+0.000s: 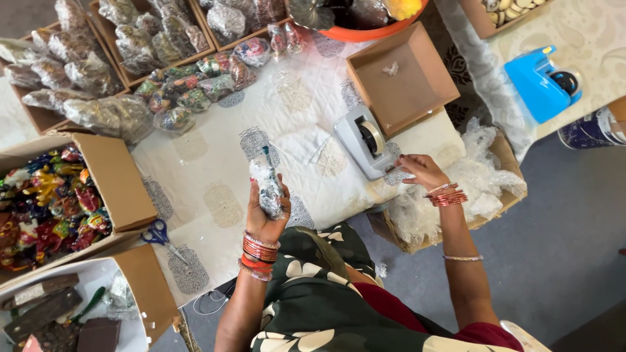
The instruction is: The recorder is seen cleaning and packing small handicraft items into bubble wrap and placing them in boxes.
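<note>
We see our left hand (264, 218) wrapped around a small clear packet (268, 188), held upright above the bench (215, 169), likely so its gathered top stays closed. To its right, our right hand (422, 171), holding nothing we can make out, reaches its fingers to the tape dispenser (362, 142), well apart from the packet.

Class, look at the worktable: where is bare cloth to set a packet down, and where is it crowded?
Bare cloth lies between the tape dispenser, the packed pouches and the scissors. The left hand holds a wrapped packet above its edge. The boxes of sweets crowd the left.
</note>
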